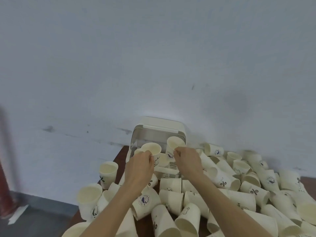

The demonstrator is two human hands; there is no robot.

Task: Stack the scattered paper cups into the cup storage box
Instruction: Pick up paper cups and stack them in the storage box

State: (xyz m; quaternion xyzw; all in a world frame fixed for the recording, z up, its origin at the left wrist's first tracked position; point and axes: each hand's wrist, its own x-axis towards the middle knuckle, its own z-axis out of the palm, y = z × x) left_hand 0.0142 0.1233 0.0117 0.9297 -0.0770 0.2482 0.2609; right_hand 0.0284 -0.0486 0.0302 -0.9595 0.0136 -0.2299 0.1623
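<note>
Cup-strewn table [119, 155], left hand [139, 165] and right hand [187, 162] each gripping a paper cup over the storage box [159, 132].

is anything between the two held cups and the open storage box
Nothing visible. The left hand and right hand each hold a cup right at the open storage box, whose lid is raised; cups already sit inside.

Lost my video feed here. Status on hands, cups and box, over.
Left hand grips one cup, right hand another cup, both over the open storage box. Loose cups piled in front; path clear.
</note>
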